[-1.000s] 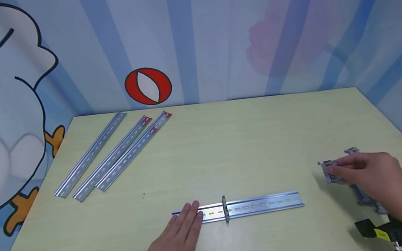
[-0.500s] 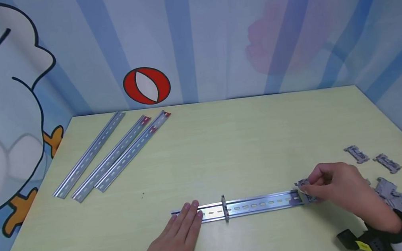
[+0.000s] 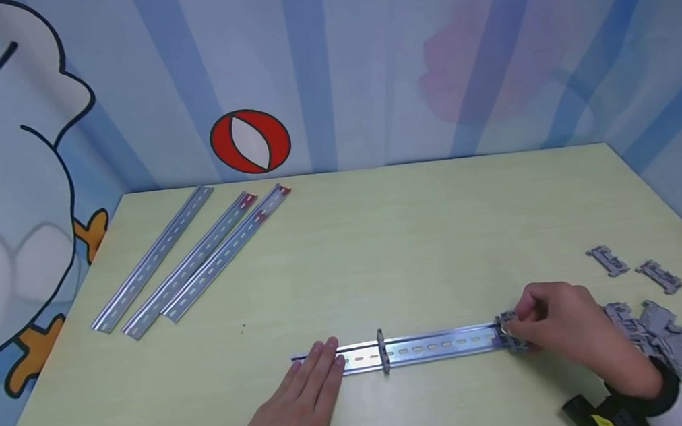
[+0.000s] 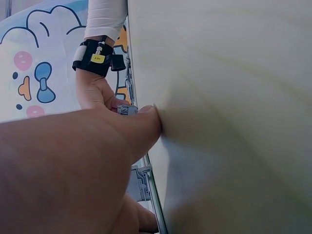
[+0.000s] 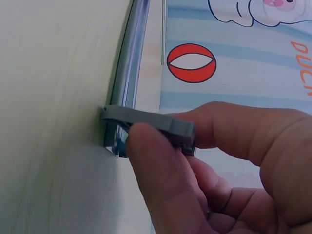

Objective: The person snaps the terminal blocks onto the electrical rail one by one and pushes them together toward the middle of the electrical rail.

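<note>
A slotted metal DIN rail (image 3: 438, 344) lies across the front of the table. My left hand (image 3: 291, 407) rests on its left end with the fingers straight. One thin grey plastic end stop (image 3: 383, 353) stands crosswise on the rail near its middle. At the rail's right end my right hand (image 3: 563, 319) pinches another grey end stop (image 3: 510, 341) between thumb and fingers. In the right wrist view this end stop (image 5: 151, 122) sits across the rail (image 5: 129, 58), its far tip right at the rail's edge. The left wrist view shows the end stop (image 4: 140, 184) on the rail beyond the left thumb.
A heap of similar grey end stops (image 3: 677, 339) lies at the right, partly behind the right forearm. Two loose ones, a nearer piece (image 3: 660, 276) and a farther piece (image 3: 608, 261), lie behind it. Three more slotted rails (image 3: 153, 260) lie slanted at the back left.
My right hand has carried an end stop leftward from the heap to the rail's right end and lowered it over the rail. The left hand has stayed on the rail.
</note>
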`<state>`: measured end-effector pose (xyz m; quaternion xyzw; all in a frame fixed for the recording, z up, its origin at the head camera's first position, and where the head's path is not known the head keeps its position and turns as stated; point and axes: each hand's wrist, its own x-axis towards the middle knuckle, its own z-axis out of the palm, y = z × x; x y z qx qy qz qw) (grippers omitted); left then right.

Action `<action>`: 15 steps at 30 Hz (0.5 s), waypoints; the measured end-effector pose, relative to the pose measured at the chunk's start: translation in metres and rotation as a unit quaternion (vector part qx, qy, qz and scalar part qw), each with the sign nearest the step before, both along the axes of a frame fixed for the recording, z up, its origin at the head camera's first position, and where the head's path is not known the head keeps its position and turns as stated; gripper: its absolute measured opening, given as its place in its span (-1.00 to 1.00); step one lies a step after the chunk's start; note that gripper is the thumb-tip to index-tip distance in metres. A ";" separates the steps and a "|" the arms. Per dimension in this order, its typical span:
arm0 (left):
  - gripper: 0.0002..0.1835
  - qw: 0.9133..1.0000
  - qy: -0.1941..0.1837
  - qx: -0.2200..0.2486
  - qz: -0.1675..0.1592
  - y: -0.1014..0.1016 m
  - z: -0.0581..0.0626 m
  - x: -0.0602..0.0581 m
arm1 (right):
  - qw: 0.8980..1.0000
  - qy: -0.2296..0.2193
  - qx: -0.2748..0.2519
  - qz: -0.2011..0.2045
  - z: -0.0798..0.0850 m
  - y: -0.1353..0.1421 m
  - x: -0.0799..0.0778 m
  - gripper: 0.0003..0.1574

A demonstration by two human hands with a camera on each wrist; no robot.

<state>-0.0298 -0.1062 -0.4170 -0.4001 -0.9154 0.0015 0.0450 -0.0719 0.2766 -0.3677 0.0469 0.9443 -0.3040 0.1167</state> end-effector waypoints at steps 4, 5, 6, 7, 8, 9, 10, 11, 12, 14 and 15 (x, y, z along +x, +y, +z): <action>0.01 1.000 0.016 0.004 -0.002 0.000 0.000 0.000 | 1.000 0.021 0.017 0.007 0.001 -0.004 0.001 -0.81; 0.01 1.000 0.007 0.005 -0.001 0.000 0.001 0.000 | 0.999 0.025 0.021 0.007 0.001 -0.005 0.001 -0.81; 0.02 1.000 -0.003 0.003 0.001 0.000 0.002 0.000 | 0.999 0.028 0.024 0.009 0.001 -0.006 0.000 -0.81; 0.02 1.000 -0.013 0.001 0.004 0.000 0.003 0.000 | 0.999 0.031 0.027 0.010 0.002 -0.007 0.000 -0.81; 0.02 1.000 -0.023 -0.002 0.006 0.000 0.004 0.000 | 0.999 0.030 0.028 0.011 0.002 -0.008 0.000 -0.82; 0.01 0.999 -0.031 -0.005 0.007 0.001 0.005 0.000 | 0.999 0.030 0.029 0.012 0.002 -0.008 -0.001 -0.82; 0.01 0.999 -0.037 -0.007 0.008 0.001 0.006 0.000 | 0.999 0.028 0.027 0.013 0.002 -0.008 -0.002 -0.83; 0.01 0.999 -0.042 -0.008 0.009 0.001 0.007 0.000 | 0.999 0.024 0.023 0.015 0.002 -0.008 -0.003 -0.84; 0.01 0.999 -0.045 -0.010 0.009 0.001 0.008 0.000 | 0.999 0.020 0.019 0.016 0.001 -0.008 -0.003 -0.84; 0.01 0.999 -0.048 -0.010 0.008 0.002 0.008 0.001 | 1.000 0.012 0.014 0.018 0.001 -0.007 -0.004 -0.85; 0.01 0.999 -0.048 -0.011 0.007 0.002 0.008 0.001 | 1.000 0.006 0.012 0.016 0.001 -0.007 -0.004 -0.85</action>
